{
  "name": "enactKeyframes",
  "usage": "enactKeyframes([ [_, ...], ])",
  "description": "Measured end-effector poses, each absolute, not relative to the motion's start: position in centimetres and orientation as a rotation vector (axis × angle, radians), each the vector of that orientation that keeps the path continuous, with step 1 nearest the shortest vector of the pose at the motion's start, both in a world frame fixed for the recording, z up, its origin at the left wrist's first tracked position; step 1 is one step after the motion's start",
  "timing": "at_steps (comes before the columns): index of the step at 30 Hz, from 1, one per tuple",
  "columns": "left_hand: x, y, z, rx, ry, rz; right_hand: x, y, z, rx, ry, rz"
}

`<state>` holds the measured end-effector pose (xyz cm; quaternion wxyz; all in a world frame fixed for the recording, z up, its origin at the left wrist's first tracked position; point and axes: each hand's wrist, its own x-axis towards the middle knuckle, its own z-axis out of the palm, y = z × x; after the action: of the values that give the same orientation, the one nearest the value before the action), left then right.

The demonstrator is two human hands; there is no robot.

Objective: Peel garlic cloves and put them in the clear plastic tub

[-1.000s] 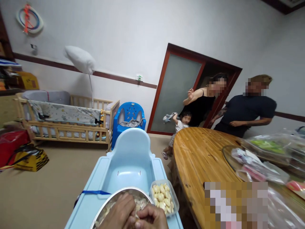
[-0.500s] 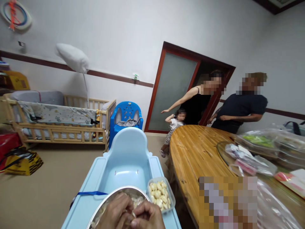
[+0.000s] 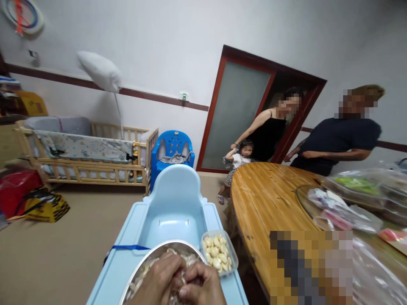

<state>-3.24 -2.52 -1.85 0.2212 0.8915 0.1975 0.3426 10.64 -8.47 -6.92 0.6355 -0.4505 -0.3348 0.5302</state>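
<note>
I see my left hand (image 3: 160,281) and right hand (image 3: 202,286) over the metal bowl (image 3: 149,264), fingers pinching one small garlic piece between them. It could slip and miss the little tub of peeled garlic (image 3: 218,253) just right of the bowl.

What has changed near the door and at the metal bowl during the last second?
At the door, the person in black lowered the raised arm, stretched it out, and now reaches down to the child, who has moved closer. The person in the dark shirt only shifted slightly. The left hand and right hand stay pressed together over the metal bowl, same grip; the tub of peeled garlic stays beside it.
</note>
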Motion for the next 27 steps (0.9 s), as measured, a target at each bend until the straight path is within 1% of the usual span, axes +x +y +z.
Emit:
enactKeyframes([
  [4,-3.2,-2.4,-1.8,2.384,0.517,0.964,10.5,-8.5,-4.8,-0.985,-0.761,1.288],
  [9,-3.5,-2.1,-1.6,2.243,0.487,0.968,10.4,-8.6,-2.9,-1.022,-0.707,1.250],
  [16,-3.9,-1.8,-1.3,2.229,0.539,0.966,10.9,-8.6,-3.4,-1.075,-0.754,1.210],
  [23,-3.6,-2.0,-1.3,2.267,0.468,1.032,11.2,-8.6,-3.3,-1.103,-0.843,1.191],
  [27,-3.6,-2.1,-1.4,2.258,0.517,0.989,11.2,-8.7,-3.2,-1.181,-0.905,1.136],
])
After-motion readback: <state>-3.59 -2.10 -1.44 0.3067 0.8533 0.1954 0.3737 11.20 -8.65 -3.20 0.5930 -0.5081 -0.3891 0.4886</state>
